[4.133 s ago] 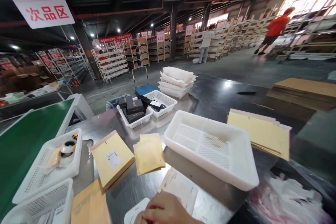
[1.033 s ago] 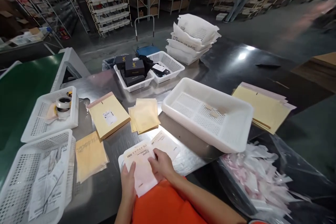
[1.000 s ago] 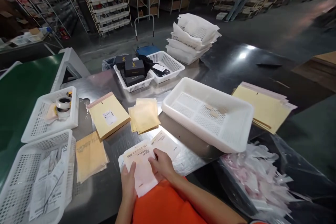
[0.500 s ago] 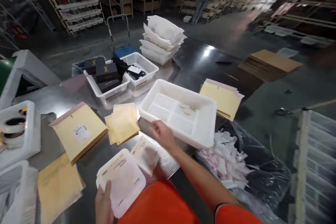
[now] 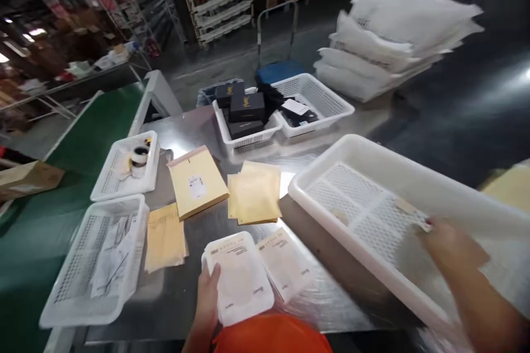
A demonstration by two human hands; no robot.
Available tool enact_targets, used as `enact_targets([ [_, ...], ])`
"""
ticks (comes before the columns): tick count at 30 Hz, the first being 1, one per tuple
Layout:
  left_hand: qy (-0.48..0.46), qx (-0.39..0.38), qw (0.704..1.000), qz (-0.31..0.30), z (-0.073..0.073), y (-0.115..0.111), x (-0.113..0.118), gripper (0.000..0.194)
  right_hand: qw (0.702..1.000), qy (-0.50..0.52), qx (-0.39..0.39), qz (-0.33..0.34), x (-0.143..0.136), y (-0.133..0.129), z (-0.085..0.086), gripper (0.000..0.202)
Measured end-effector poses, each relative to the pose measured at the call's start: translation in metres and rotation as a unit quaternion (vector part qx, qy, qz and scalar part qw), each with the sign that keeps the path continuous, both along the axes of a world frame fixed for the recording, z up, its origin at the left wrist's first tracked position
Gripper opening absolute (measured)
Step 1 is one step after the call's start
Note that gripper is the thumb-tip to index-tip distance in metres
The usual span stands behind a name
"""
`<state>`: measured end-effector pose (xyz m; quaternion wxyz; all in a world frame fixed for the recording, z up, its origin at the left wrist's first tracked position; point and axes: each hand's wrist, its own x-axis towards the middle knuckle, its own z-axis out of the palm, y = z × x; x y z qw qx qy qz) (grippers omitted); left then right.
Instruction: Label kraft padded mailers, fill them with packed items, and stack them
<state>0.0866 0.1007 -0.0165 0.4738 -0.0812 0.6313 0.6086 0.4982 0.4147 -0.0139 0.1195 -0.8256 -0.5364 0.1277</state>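
Left hand (image 5: 206, 297) pinching the white label sheet (image 5: 239, 280) at the table's near edge, right hand (image 5: 449, 241) blurred inside the big white tray (image 5: 414, 176), grip unreadable; I'm mid-reach, and next probably calls for picking out a scrap.

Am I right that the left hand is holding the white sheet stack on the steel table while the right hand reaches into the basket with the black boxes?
Not quite. In the head view the right hand reaches into the large white tray, not the basket of black boxes. The left hand does hold the white sheet stack on the steel table.
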Motion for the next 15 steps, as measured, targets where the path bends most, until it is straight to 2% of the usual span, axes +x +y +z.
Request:
enact_targets([
  [2,0.007,0.007,1.0,0.012,0.006,0.002,0.0,0.073,0.996,0.083,0.011,-0.011,-0.005,0.002,0.007,0.062],
  [3,0.007,0.014,1.0,0.018,0.008,0.002,0.0,0.075,0.988,0.149,0.032,0.006,-0.015,-0.005,0.015,0.056],
  [5,0.002,0.035,0.999,0.027,0.008,-0.002,0.0,0.076,0.949,0.297,0.076,0.075,-0.054,-0.035,0.036,0.048],
  [6,-0.002,0.046,0.998,0.03,0.007,-0.004,0.001,0.074,0.923,0.347,0.059,0.153,-0.083,-0.058,0.045,0.044],
  [7,-0.008,0.056,0.998,0.032,0.006,-0.006,0.001,0.072,0.904,0.377,0.033,0.199,-0.115,-0.084,0.051,0.042],
  [8,-0.012,0.065,0.997,0.034,0.004,-0.008,0.001,0.069,0.868,0.414,-0.049,0.27,-0.151,-0.112,0.054,0.038],
  [10,-0.018,0.083,0.996,0.029,0.002,-0.012,0.002,0.065,0.808,0.462,-0.145,0.335,-0.22,-0.166,0.051,0.028],
  [11,-0.019,0.093,0.995,0.024,0.002,-0.015,0.003,0.063,0.797,0.46,-0.16,0.358,-0.248,-0.189,0.047,0.023],
  [13,-0.014,0.111,0.994,0.017,0.005,-0.021,0.003,0.06,0.816,0.403,-0.154,0.386,-0.288,-0.226,0.035,0.018],
  [15,-0.007,0.119,0.993,0.018,0.009,-0.027,0.004,0.055,0.845,0.323,-0.129,0.406,-0.304,-0.247,0.026,0.015],
])
